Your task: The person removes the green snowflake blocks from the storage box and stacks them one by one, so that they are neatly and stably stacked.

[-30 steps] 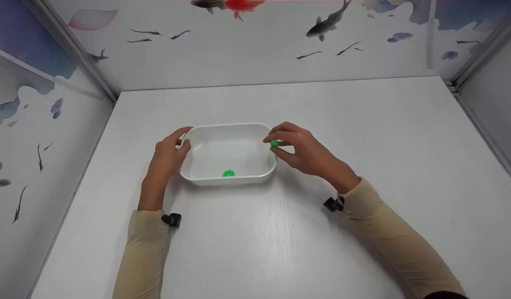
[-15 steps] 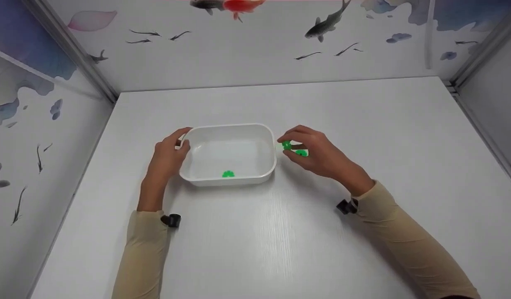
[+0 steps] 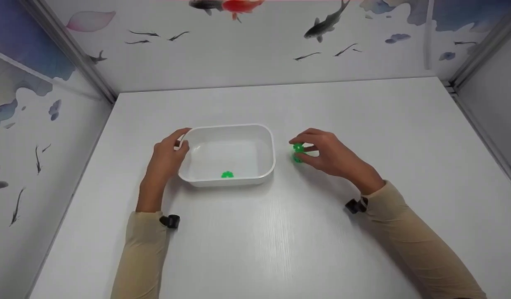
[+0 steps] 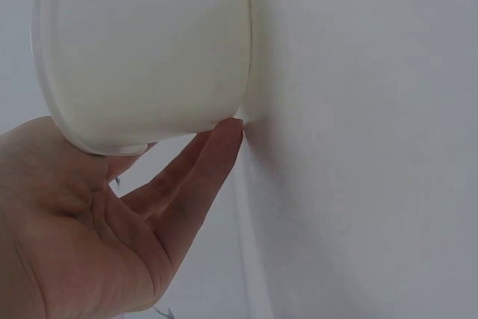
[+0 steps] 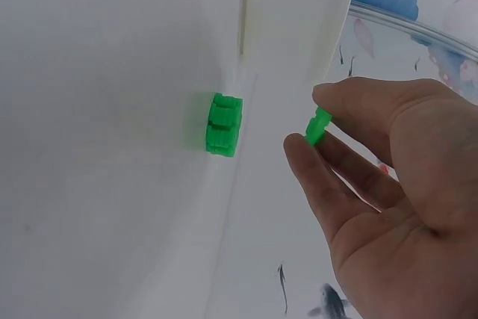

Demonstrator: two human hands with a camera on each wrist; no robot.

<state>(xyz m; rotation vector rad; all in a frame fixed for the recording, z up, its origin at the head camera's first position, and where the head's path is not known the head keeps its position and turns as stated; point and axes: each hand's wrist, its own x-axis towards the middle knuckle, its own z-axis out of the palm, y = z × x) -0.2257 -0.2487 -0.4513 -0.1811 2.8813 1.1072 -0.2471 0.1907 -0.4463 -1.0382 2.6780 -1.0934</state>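
A white rectangular container [image 3: 234, 155] stands on the table, with a green flower-shaped disc [image 3: 227, 174] inside by its front wall. My left hand [image 3: 167, 157] grips the container's left end; in the left wrist view, fingers [image 4: 198, 192] lie against its outer wall. To the right of the container, my right hand [image 3: 332, 155] pinches another green flower-shaped disc [image 5: 319, 126] between thumb and fingertips. Below it, apart from the hand in the right wrist view, a small stack of green flower-shaped discs [image 5: 224, 125] sits on the table. The thumb hides part of that stack in the head view.
The white tabletop [image 3: 239, 241] extends around the container. A white back wall [image 3: 247, 58] painted with fish rises behind it, and a printed side panel [image 3: 27, 149] bounds the left. Dark cameras [image 3: 170, 221] sit at both wrists.
My right hand has moved right, from the container's right rim to above the stacked discs, still pinching a green disc. The left hand keeps its grip, and the container has stayed put.
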